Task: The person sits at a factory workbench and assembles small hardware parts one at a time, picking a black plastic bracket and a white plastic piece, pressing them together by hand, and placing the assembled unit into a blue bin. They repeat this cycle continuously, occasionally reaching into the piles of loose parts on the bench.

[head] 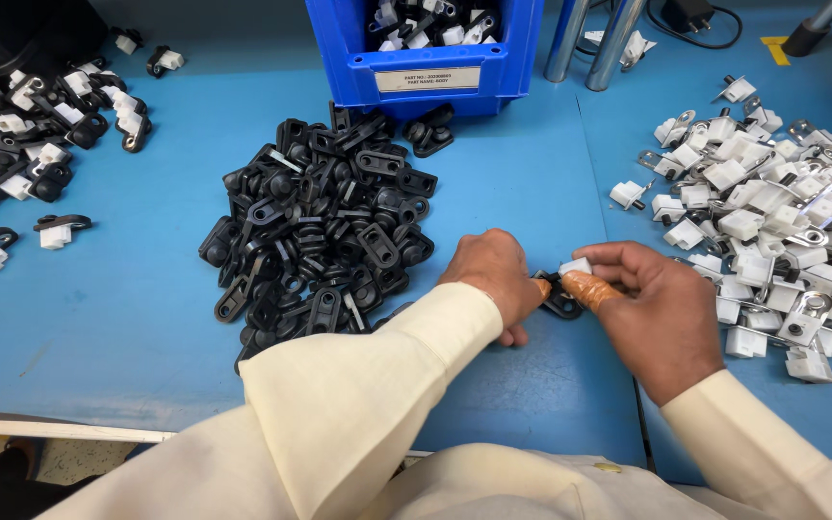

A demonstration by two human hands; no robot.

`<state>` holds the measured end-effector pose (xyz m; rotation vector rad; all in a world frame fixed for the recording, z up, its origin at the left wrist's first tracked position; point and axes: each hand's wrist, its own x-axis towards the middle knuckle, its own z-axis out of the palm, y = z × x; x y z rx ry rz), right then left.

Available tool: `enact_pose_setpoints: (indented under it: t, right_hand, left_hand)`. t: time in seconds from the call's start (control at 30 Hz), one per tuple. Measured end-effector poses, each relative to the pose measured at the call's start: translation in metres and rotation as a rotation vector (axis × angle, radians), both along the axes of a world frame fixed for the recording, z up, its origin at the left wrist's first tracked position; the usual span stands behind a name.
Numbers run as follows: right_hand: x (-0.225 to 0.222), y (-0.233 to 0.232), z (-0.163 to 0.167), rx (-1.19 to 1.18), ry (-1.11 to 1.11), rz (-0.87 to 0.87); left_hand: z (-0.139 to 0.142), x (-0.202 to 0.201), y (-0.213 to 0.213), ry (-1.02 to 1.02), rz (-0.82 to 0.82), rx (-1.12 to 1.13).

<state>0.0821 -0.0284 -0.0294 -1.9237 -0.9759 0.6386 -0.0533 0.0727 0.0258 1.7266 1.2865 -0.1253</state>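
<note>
Left hand (495,274) and right hand (649,313) meeting at table centre, both closed around one black bracket (560,303) with a small white clip (575,266) pressed against its top. Right thumb wrapped in tan tape, pinching the clip from above; left fingers curled tight on the bracket's other end. Bracket held just above the blue table (98,318), between the two supply heaps.

Heap of black brackets (325,236) to the left of the hands, large and apparently little depleted. Heap of white clips with metal tabs (767,217) to the right, likewise plentiful. Joined black-and-white pieces (36,135) spread at far left, a fair number already finished. Blue bin (426,53) at the back, holding more mixed parts.

Judged from the heaps: some output made, most stock left to pair.
</note>
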Motion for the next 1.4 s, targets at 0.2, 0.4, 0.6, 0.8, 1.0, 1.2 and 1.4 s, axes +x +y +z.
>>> enact_pose_setpoints:
  t: [0.2,0.4,0.6,0.8,1.0,1.2,1.4]
  right_hand:
    - [0.008,0.007,0.003,0.003,0.202,0.025]
    - [-0.008,-0.004,0.001,0.129,-0.529,0.127]
    - [-0.009,0.001,-0.001,0.158,-0.407,0.143]
    - [0.005,0.000,0.001,0.165,-0.628,0.343]
    - [0.010,0.005,0.009,0.273,-0.698,0.524]
    - [0.004,0.013,0.020,0.030,-0.612,0.447]
    - [0.001,0.022,0.028,-0.145,-0.337,0.304]
  left_hand:
    - [0.003,0.001,0.000,-0.006,-0.006,-0.010]
    - [0.000,0.002,-0.004,-0.039,0.017,-0.015]
    - [-0.005,0.002,-0.004,-0.057,0.084,-0.068]
    - [-0.010,-0.002,-0.005,-0.078,0.068,-0.015]
    - [-0.008,-0.006,-0.005,-0.004,0.075,0.048]
    - [-0.009,-0.003,-0.019,0.081,-0.104,0.423]
    - [-0.014,-0.011,-0.022,-0.054,-0.012,0.266]
